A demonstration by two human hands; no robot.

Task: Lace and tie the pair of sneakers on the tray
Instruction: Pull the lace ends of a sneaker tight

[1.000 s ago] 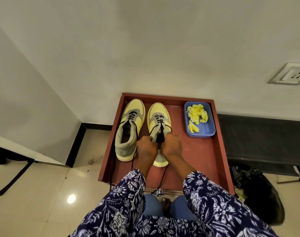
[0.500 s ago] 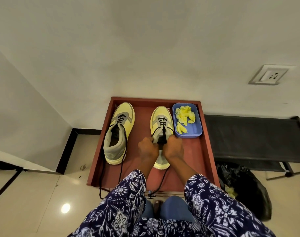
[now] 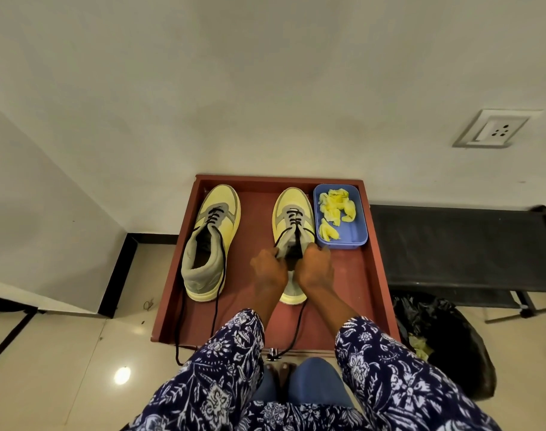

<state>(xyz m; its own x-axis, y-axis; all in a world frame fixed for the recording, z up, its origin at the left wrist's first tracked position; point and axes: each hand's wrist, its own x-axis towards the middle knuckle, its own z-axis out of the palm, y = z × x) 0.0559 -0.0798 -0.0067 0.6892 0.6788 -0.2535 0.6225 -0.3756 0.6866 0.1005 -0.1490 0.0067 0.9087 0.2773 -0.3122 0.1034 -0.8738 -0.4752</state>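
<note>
Two sneakers on a reddish-brown tray point(image 3: 371, 284) at frame centre, toes toward the white wall. Around them: a blue tub point(image 3: 357, 236) of crumpled yellow scraps point(image 3: 335, 206) in the tray's upper right corner, just beside the right sneaker's toe; a black cot-like bench point(image 3: 461, 247) at right, touching the tray's edge; a black plastic bag point(image 3: 452, 340) slumped on the floor at lower right; a wall socket point(image 3: 495, 128) at upper right; glossy beige floor tiles point(image 3: 63, 362) at lower left. Across the bottom of the frame, floral navy sleeves point(image 3: 222, 374), covering the tray's near edge. Left sneaker point(image 3: 209, 244): yellow toe and sole, grey collar, black lacing over the lower eyelets only, its loose lace point(image 3: 217, 293) running down the side and off the near edge of the tray. Right sneaker point(image 3: 292, 225): same colours, black lacing crossing up the front, heel largely hidden behind both hands. Left hand point(image 3: 268, 269) with grip curled, pinching the black lace point(image 3: 281, 239) at the sneaker's left side; right hand point(image 3: 315, 267) likewise curled, pinching the lace end at the right side of the tongue. Both strands drawn taut from the upper eyelets toward the fingers. One more black strand trailing from under the hands down past the tray's near edge.
</note>
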